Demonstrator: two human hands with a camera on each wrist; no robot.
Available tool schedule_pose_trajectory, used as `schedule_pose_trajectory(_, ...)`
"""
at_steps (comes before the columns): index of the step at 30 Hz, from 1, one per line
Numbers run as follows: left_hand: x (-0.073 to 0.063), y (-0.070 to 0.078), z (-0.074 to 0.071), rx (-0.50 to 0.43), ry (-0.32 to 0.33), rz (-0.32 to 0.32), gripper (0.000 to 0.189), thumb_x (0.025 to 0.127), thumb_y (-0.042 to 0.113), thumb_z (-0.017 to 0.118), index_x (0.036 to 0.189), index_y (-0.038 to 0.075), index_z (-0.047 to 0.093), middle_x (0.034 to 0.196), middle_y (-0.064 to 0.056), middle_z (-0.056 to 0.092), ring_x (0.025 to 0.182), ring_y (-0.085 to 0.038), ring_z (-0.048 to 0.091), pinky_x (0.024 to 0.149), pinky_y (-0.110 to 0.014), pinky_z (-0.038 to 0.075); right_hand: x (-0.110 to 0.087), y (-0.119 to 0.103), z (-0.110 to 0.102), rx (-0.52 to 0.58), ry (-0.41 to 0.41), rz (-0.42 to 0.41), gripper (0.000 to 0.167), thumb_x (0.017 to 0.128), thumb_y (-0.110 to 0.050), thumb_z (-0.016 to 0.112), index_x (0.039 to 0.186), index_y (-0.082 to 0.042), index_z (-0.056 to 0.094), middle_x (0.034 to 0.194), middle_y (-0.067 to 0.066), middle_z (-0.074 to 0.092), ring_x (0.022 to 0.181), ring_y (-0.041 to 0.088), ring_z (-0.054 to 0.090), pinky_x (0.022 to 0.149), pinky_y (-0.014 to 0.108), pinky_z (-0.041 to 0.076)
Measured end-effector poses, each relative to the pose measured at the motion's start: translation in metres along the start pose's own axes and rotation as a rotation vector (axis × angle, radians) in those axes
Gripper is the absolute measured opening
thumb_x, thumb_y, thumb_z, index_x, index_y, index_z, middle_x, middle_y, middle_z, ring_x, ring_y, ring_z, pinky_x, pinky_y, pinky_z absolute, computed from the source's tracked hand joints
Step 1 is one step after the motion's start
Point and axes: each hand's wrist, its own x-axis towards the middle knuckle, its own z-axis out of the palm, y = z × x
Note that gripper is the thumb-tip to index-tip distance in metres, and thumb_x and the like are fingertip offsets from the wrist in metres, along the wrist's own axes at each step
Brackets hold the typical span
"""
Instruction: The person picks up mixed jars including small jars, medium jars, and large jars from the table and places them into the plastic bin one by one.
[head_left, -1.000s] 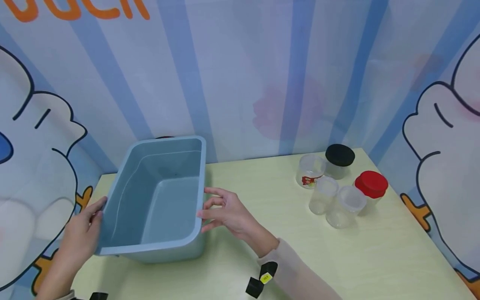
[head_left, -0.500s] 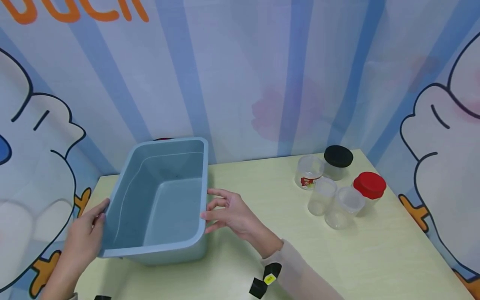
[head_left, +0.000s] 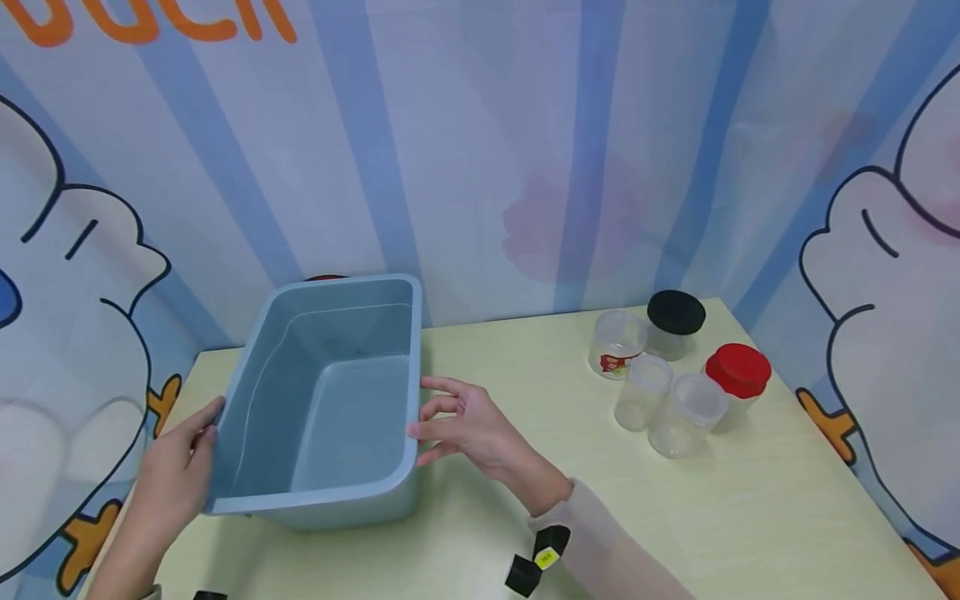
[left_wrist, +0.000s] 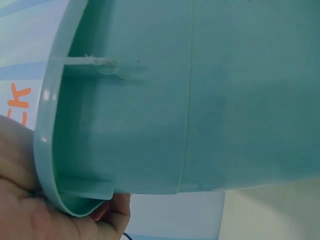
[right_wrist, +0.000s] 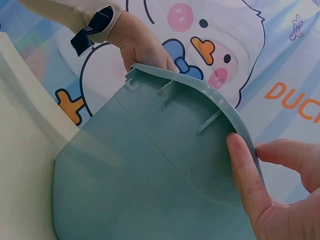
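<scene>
A rectangular blue-grey plastic tub (head_left: 352,417) is held over the left part of the table, its mouth facing up toward the head camera and its inside bare. My left hand (head_left: 176,467) grips the rim at the near left corner. In the left wrist view, that hand (left_wrist: 55,215) wraps the ribbed corner under the rim. On the opposite side, my right hand (head_left: 480,429) holds the right rim, thumb over the edge and fingers spread along the outer wall. The right wrist view shows the right hand (right_wrist: 280,200) pinching the thin rim between thumb and finger.
Toward the right of the pale table (head_left: 555,375) stand several clear jars: one with a black lid (head_left: 676,312), one with a red lid (head_left: 738,370), a labelled jar (head_left: 618,346) and others. A dark reddish edge (head_left: 326,277) peeks out behind the tub. A printed curtain (head_left: 480,167) hangs behind.
The tub has shifted slightly to the right, both hands moving with it and keeping their hold. The jars stand as before.
</scene>
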Motion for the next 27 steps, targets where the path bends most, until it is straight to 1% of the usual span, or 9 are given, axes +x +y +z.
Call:
schedule_pose_trajectory(9, -0.003, 0.003, 0.003, -0.014, 0.023, 0.037, 0.04, 0.104, -0.004, 0.034, 0.141, -0.018, 0.039, 0.136, -0.042, 0.044, 0.12, -0.059, 0.047, 0.087, -0.066, 0.045, -0.002, -0.001, -0.004, -0.016, -0.002, 0.001, 0.068, 0.087, 0.009, 0.069, 0.148, 0.003, 0.04, 0.088, 0.009, 0.065, 0.067, 0.022, 0.069, 0.063, 0.039, 0.059)
schedule_pose_trajectory(19, -0.004, 0.006, 0.005, -0.015, 0.004, 0.008, 0.042, 0.105, -0.001, 0.033, 0.144, -0.016, 0.037, 0.138, -0.041, 0.043, 0.121, -0.058, 0.046, 0.089, -0.066, 0.044, -0.005, -0.003, -0.008, -0.027, 0.007, -0.002, 0.069, 0.087, 0.01, 0.069, 0.149, 0.003, 0.039, 0.088, 0.008, 0.064, 0.068, 0.022, 0.069, 0.064, 0.041, 0.059)
schedule_pose_trajectory(23, -0.004, 0.009, 0.006, -0.015, 0.008, 0.017, 0.042, 0.105, -0.001, 0.034, 0.144, -0.016, 0.037, 0.137, -0.041, 0.044, 0.121, -0.058, 0.047, 0.089, -0.066, 0.044, -0.005, -0.004, -0.009, -0.04, 0.008, -0.002, 0.069, 0.087, 0.009, 0.07, 0.149, 0.003, 0.04, 0.088, 0.009, 0.065, 0.068, 0.022, 0.07, 0.065, 0.041, 0.059)
schedule_pose_trajectory(27, -0.004, 0.01, 0.007, -0.02, -0.002, 0.019, 0.042, 0.106, 0.0, 0.033, 0.144, -0.016, 0.037, 0.137, -0.041, 0.044, 0.122, -0.058, 0.045, 0.09, -0.067, 0.043, -0.006, -0.005, -0.011, -0.059, 0.011, 0.002, 0.069, 0.087, 0.008, 0.07, 0.149, 0.003, 0.039, 0.088, 0.009, 0.065, 0.068, 0.022, 0.07, 0.065, 0.041, 0.059)
